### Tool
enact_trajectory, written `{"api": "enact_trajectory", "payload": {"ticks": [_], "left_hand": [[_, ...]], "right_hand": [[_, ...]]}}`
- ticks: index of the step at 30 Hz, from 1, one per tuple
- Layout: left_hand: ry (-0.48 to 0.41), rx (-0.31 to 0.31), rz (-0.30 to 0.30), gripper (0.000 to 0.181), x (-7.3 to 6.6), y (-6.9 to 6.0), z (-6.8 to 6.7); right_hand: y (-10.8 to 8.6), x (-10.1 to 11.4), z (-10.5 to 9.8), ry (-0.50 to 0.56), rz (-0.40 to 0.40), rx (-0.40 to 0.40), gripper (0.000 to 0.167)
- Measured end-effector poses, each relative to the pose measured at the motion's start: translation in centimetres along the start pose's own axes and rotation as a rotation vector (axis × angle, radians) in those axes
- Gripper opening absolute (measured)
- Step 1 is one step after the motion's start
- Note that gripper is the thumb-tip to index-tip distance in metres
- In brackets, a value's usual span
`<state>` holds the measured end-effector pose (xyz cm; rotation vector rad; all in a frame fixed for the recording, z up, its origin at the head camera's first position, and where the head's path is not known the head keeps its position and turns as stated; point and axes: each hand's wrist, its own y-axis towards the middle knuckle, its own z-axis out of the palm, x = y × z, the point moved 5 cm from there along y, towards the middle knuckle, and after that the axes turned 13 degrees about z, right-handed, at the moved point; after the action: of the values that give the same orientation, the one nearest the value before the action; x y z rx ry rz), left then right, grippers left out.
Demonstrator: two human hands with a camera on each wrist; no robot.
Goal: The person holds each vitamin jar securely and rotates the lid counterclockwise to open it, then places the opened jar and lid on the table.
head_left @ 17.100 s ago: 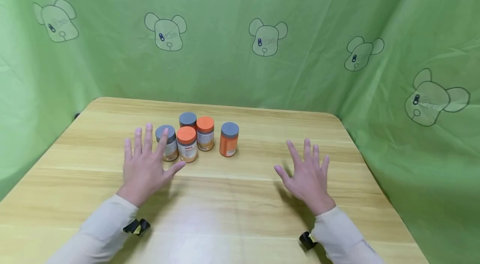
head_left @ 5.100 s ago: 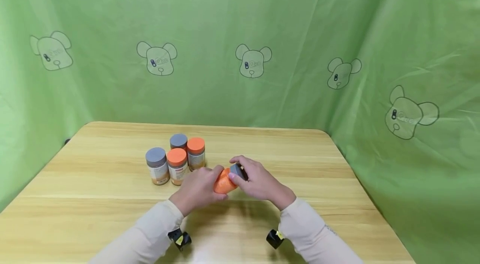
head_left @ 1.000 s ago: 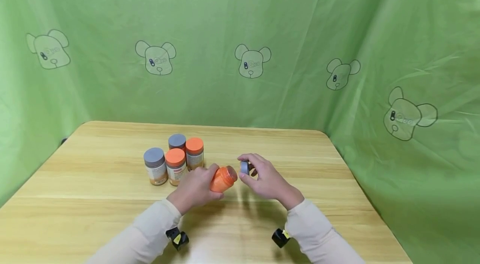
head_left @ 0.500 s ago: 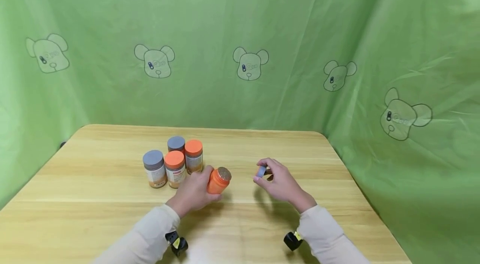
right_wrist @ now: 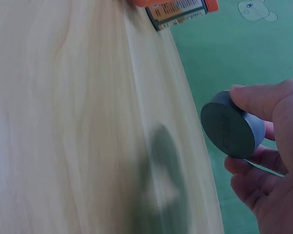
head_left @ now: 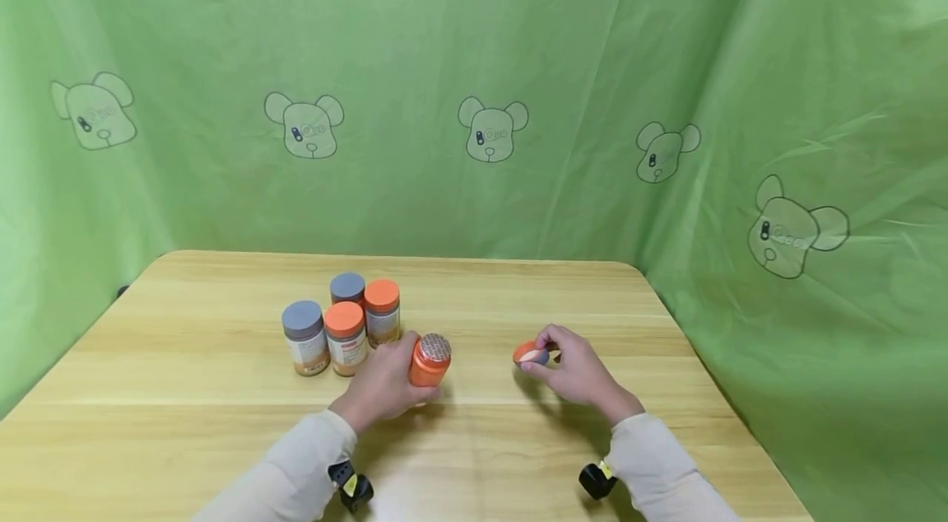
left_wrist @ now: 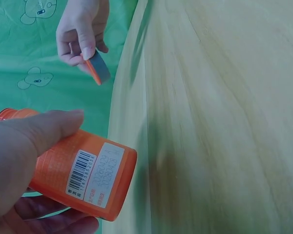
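My left hand (head_left: 381, 382) grips an orange plastic jar (head_left: 427, 370), its lid off and a silvery patterned seal across the mouth. In the left wrist view the thumb lies along the jar's side, above a white barcode label (left_wrist: 95, 178). The jar is tilted just above the table. To the right, my right hand (head_left: 581, 374) pinches a grey screw lid (right_wrist: 229, 126) between thumb and fingers. Its orange inside faces up in the head view, and its grey top shows in the right wrist view. Jar and lid are well apart.
Several lidded jars stand grouped left of my left hand: a grey-lidded jar (head_left: 304, 341), an orange-lidded jar (head_left: 346, 341), another orange-lidded jar (head_left: 383, 312) and a grey-lidded one (head_left: 347, 286) behind. The wooden table (head_left: 481, 464) ends at a green curtain (head_left: 400, 176).
The orange jar stood lidded on the table, then was held by both hands. Its grey lid has come off. My right hand has moved right and turned the lid over; the jar is more upright.
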<state>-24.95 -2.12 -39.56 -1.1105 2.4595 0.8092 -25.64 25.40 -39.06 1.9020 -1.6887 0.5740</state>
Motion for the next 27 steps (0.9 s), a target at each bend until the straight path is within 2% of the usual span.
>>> {"api": "enact_trajectory", "payload": {"ticks": [9, 16, 21, 27], "left_hand": [[-0.049, -0.038, -0.002, 0.055, 0.5, -0.2, 0.1], [-0.061, -0.03, -0.039, 0.059, 0.3, -0.5, 0.0], [-0.088, -0.037, -0.053, 0.062, 0.2, -1.1, -0.4], [-0.075, -0.073, -0.086, 0.062, 1.0, -2.5, -1.1]], "right_hand": [[-0.4, -1.9, -0.4, -0.041, -0.009, -0.048, 0.03], [-0.7, -2.8, -0.9, -0.083, 0.002, -0.051, 0.031], [-0.8, -3.5, -1.3, -0.108, 0.031, -0.053, 0.03], [-1.1, -4.5, -1.7, -0.108, 0.074, -0.046, 0.03]]}}
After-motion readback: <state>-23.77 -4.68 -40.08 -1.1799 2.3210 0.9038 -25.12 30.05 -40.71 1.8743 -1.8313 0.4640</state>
